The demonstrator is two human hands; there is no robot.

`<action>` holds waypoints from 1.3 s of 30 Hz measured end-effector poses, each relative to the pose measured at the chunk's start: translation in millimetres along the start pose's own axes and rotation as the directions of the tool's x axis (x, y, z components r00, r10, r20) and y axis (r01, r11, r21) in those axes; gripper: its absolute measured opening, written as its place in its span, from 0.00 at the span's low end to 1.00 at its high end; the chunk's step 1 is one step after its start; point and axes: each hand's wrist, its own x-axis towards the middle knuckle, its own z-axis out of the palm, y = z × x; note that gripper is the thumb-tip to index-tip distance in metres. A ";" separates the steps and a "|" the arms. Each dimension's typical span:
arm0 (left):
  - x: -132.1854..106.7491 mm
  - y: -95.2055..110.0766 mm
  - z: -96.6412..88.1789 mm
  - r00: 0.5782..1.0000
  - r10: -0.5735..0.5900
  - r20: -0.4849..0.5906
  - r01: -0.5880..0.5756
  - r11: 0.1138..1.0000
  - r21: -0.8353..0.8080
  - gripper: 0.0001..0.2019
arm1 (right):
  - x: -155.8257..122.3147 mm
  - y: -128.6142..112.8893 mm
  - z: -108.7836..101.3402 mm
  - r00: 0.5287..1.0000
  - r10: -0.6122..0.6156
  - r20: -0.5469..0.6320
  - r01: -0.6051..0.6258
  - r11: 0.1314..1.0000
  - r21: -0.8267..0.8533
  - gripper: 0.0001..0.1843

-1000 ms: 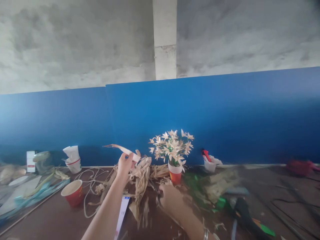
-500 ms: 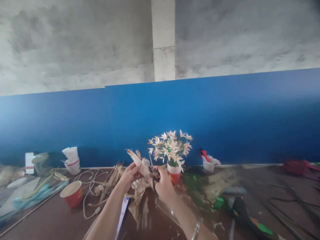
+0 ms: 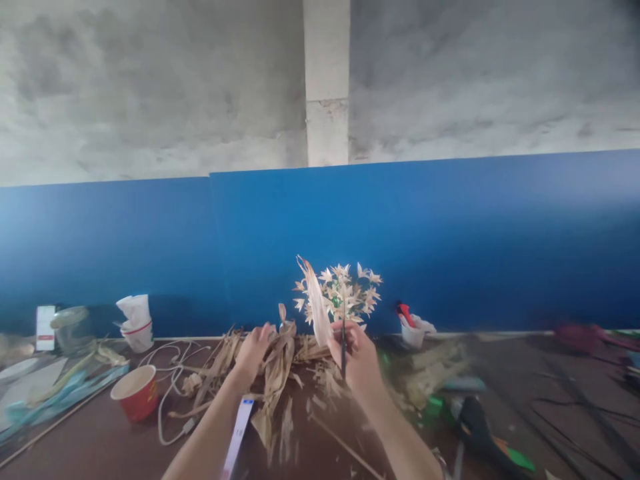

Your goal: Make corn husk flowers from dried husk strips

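Observation:
My right hand point(image 3: 359, 360) is raised over the brown table, closed round dark scissors point(image 3: 343, 348) whose blades point down. A long pale dried husk strip point(image 3: 316, 301) stands up from the same fingers. My left hand point(image 3: 253, 348) rests lower left on a heap of dried husks point(image 3: 277, 373), fingers curled onto one piece. Behind my right hand stands a bunch of small cream husk flowers point(image 3: 350, 290); its cup is hidden by the hand.
A red paper cup point(image 3: 134, 395) and a white cable point(image 3: 167, 373) lie left, with stacked white cups point(image 3: 135, 321) behind them. A white ruler point(image 3: 237, 435) lies near my left forearm. A dark tool point(image 3: 475, 423) and green scraps lie right. A blue board point(image 3: 450, 240) backs the table.
My right hand lifted the husk strip upright with the scissors and moved right. My left hand let go of it and dropped onto the husk heap.

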 end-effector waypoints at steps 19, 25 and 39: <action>-144.5 -6.8 50.9 0.933 -0.145 0.329 0.231 0.944 -0.238 0.14 | -66.3 27.0 -17.1 0.960 0.278 0.029 -0.277 0.961 -0.016 0.23; -139.7 -28.6 54.5 0.890 -0.243 0.385 0.359 0.894 -0.267 0.19 | -69.5 43.4 -18.4 0.949 0.311 -0.042 -0.312 0.949 -0.032 0.29; -139.3 -35.3 59.8 0.860 -0.214 0.464 0.374 0.882 -0.287 0.16 | -73.7 53.2 -22.1 0.986 0.167 -0.002 -0.165 0.972 -0.169 0.22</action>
